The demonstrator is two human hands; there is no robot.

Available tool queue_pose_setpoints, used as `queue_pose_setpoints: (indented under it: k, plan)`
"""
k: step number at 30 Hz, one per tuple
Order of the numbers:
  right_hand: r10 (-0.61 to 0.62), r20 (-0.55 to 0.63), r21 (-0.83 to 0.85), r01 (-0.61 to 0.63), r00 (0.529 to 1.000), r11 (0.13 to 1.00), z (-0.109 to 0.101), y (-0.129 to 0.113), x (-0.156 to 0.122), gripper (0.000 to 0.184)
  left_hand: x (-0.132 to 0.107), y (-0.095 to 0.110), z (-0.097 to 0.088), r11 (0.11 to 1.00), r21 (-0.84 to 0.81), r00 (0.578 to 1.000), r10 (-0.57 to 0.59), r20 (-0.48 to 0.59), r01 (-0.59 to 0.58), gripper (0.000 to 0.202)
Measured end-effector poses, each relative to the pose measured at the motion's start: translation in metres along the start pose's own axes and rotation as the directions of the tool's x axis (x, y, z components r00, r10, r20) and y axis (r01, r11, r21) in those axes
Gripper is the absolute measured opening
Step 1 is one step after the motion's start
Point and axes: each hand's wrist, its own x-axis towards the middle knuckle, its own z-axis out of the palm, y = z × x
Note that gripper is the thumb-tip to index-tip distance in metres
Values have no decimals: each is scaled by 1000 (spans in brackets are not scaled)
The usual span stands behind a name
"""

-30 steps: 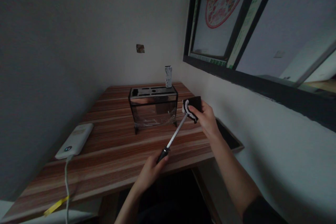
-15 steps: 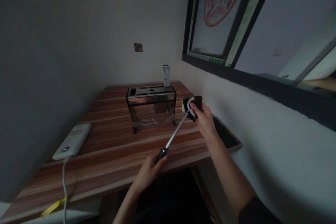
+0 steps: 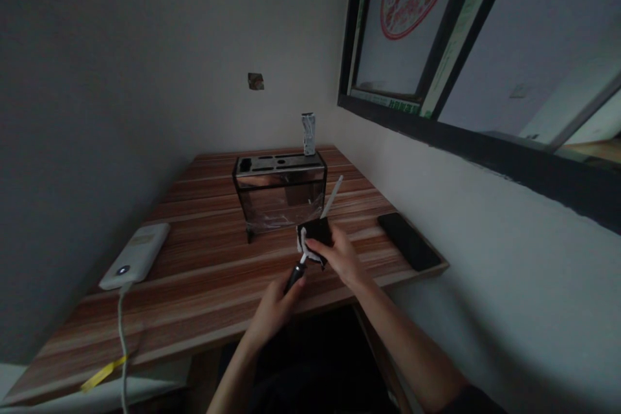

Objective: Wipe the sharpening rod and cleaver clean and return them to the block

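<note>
My left hand (image 3: 279,304) is closed round the black handle of a sharpening steel (image 3: 332,197), whose thin pale rod points up and away to the right. My right hand (image 3: 342,255) pinches a flat, black cloth (image 3: 317,231) with a thick line of white paste on it. The cloth lies against the rod near the handle and hides part of it; the rod's tip shows beyond. Behind the hands stands a knife block (image 3: 281,187) with a slotted top and clear front. A crumpled whitish tube (image 3: 308,134) stands on its right end.
On the wood-grain table (image 3: 204,259), a white power bank (image 3: 136,255) with a cable lies at left. A black phone (image 3: 408,240) rests at the right edge by the wall. A yellow tag (image 3: 104,373) hangs at the front edge. A dark-framed window (image 3: 388,123) is above right.
My right hand has slid the black cloth down the rod toward the handle, uncovering the rod's tip and the phone. My left hand stays nearly in place.
</note>
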Motion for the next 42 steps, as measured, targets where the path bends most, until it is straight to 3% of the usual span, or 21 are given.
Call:
queue_pose_setpoints:
  k: [7,23,37,42]
  plan:
    - [-34,33,-170,39,999,985,10,5,-16,44,-1,1,1,1000,-20,999,16,-33,-16,44]
    - [-60,-23,-130,57,998,990,6,1,-16,40,2,5,1,997,-13,998,70,6,-70,39]
    - [-144,-142,-71,135,979,988,-31,-28,9,32,-2,6,0,996,88,999,32,26,-34,36]
    - [-215,-222,-64,206,951,977,-48,-30,21,30,-3,7,0,991,128,998,37,59,-44,39]
